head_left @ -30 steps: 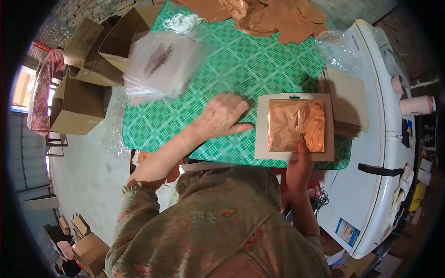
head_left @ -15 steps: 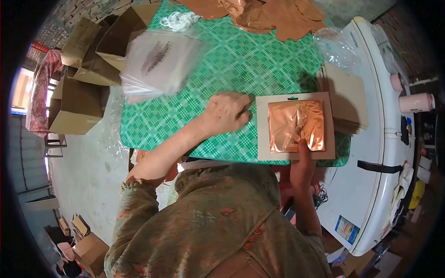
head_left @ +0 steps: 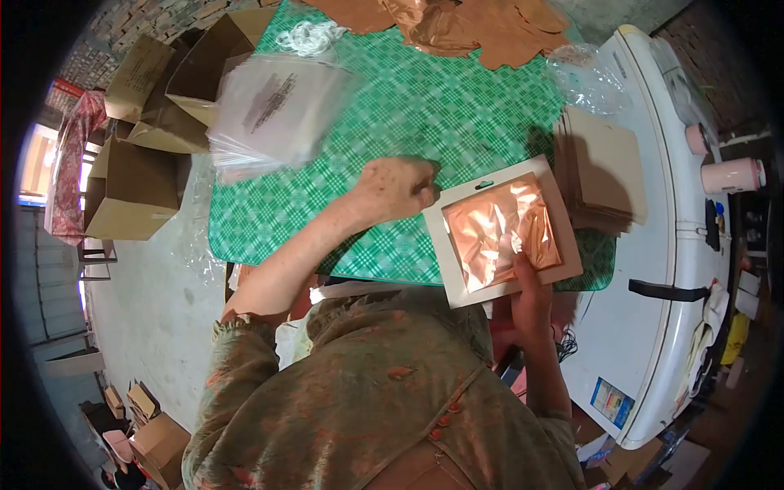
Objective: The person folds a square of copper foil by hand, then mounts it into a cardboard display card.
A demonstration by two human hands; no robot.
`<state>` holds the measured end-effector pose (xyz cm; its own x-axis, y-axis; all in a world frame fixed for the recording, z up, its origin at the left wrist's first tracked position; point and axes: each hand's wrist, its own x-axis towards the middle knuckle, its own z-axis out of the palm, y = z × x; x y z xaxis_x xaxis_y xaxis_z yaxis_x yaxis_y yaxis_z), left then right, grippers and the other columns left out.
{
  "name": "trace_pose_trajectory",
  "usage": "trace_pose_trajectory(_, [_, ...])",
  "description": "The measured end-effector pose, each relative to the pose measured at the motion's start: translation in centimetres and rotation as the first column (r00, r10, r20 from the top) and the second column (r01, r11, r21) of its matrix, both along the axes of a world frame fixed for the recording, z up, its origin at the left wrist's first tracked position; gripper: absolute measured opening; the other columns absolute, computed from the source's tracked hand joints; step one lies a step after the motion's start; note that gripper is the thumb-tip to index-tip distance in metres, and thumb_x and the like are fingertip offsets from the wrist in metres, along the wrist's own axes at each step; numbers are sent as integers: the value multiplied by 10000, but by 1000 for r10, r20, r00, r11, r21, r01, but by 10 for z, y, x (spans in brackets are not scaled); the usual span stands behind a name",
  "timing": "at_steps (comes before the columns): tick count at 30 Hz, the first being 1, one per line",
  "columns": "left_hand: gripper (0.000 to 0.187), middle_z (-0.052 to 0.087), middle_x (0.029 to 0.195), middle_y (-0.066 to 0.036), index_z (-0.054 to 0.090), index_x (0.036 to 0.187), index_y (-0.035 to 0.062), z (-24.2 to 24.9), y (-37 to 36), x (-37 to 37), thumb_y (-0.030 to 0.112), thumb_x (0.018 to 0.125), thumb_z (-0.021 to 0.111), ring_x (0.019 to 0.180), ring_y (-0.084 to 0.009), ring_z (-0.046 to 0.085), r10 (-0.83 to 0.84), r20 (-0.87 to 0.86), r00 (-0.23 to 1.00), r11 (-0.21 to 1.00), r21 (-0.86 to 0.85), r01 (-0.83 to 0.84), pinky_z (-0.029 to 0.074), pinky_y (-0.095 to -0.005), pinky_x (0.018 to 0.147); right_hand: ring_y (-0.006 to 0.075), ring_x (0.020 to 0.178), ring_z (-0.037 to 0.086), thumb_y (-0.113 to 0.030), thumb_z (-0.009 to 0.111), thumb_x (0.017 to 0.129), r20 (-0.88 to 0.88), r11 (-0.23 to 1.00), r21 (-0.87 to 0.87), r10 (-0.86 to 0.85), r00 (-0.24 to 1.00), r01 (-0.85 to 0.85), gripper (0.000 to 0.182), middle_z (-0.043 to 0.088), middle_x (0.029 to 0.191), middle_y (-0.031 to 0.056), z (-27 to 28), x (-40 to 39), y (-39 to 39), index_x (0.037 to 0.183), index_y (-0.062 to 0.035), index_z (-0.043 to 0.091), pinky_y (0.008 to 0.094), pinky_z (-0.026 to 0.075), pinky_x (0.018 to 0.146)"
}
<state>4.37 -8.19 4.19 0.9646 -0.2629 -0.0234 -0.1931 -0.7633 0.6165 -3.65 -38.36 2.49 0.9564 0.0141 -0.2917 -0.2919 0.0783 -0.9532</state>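
Room (clock directions from mid-view): pale floor [head_left: 155,327] at 8 o'clock, brick wall [head_left: 155,20] between 10 and 11.
White unit [head_left: 629,351]: long, running down the 3 o'clock side.
Table [head_left: 392,114]: covered in green plaid, reaching from the centre to 12 o'clock, rounded at the near corners.
Cardboard boxes [head_left: 135,192]: open-topped, clustered at 10 o'clock, beside the table.
Copper-coloured sheets [head_left: 457,28]: crumpled, lying across the table's far end, just past 12.
Clear bags [head_left: 278,110]: stacked, slightly fanned, darkly printed, at 11.
Card stack [head_left: 608,155]: plain tan, piled at 2 o'clock.
Card [head_left: 443,245]: at 3 o'clock, overlapping the table's near edge; tilted, slotted end pointing between 11 and 12; nearly square, long axis hard to tell.
Foil packet [head_left: 490,233]: flat, shiny, copper, on the card's face.
Left hand [head_left: 392,192]: back uppermost, reaching in from 8 o'clock; curled at the card's upper left corner; cannot tell whether pinching it.
Right hand [head_left: 532,302]: at 4 o'clock, extended from 5; grasping the card's near edge, with thumb on the packet and other fingers hidden beneath.
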Motion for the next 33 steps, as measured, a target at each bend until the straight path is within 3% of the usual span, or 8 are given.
trace_pose_trajectory(2, [203, 749, 932, -158, 692, 930, 55, 3, -1, -1, 256, 915, 661, 912, -399, 725, 6, 0, 1000, 1000, 6, -6, 560, -518, 809, 169, 1218, 615, -186, 640, 1083, -146, 999, 13, 44, 988, -42, 431, 661, 1321, 72, 6, 2, -6, 1460, 15, 581, 338, 483, 1065])
trace_pose_trajectory(9, [189, 740, 914, -158, 689, 906, 51, -3, -2, -4, 238, 911, 668, 891, -396, 721, 9, 49, 999, 1000, 5, -9, 554, -518, 784, 170, 1253, 612, -199, 666, 1065, -311, 970, -25, 222, 924, -241, 493, 671, 1333, 67, 19, 2, -5, 1503, 2, 561, 340, 468, 1093])
trace_pose_trajectory(12, [190, 738, 909, -156, 701, 932, 46, -6, -2, -5, 235, 920, 676, 861, -383, 723, 0, 81, 997, 1000, 5, 0, 557, -503, 766, 179, 1293, 597, -185, 671, 1052, -219, 961, 85, 277, 935, -265, 529, 647, 1388, 75, 7, -1, -4, 1528, 2, 536, 344, 454, 1121])
trace_pose_trajectory(15, [196, 740, 902, -151, 726, 1006, 44, -6, 0, -7, 224, 937, 691, 796, -360, 725, -20, 99, 995, 1000, 24, 18, 563, -471, 740, 187, 1313, 584, -182, 678, 1041, -283, 962, 241, 200, 938, -132, 552, 630, 1415, 80, -7, -2, -5, 1539, 0, 523, 346, 446, 1133])
trace_pose_trajectory(18, [174, 735, 901, -152, 718, 972, 45, -6, -1, -12, 210, 927, 684, 815, -368, 720, -22, 96, 995, 1000, -8, 22, 555, -476, 734, 196, 1319, 582, -187, 678, 1037, -288, 969, 230, 161, 944, -95, 571, 623, 1427, 77, 9, 3, -1, 1551, -4, 510, 353, 437, 1145])
trace_pose_trajectory(21, [182, 727, 910, -157, 694, 880, 45, -1, -1, -18, 223, 910, 678, 883, -393, 716, -11, 77, 997, 999, -45, 15, 540, -504, 741, 197, 1173, 664, -188, 696, 1022, -233, 976, 175, 169, 958, -130, 514, 669, 1293, 73, -4, 3, -7, 1483, -10, 553, 369, 546, 991])
trace_pose_trajectory(27, [216, 727, 916, -158, 696, 853, 41, -3, -2, -21, 245, 921, 681, 892, -390, 719, 20, 58, 998, 999, -43, -17, 539, -515, 744, 172, 1241, 606, -187, 677, 1034, -263, 981, 155, 152, 953, -114, 519, 647, 1368, 64, -8, -6, -3, 1508, -16, 556, 349, 468, 1100])
trace_pose_trajectory(33, [229, 733, 942, -152, 693, 881, 48, 3, -3, -20, 270, 933, 678, 929, -380, 722, -2, 12, 1000, 1000, 20, 2, 549, -517, 777, 178, 1183, 635, -222, 696, 1022, -478, 961, 240, 243, 844, -141, 542, 661, 1332, 57, 26, 3, -12, 1505, -17, 560, 337, 497, 1037])
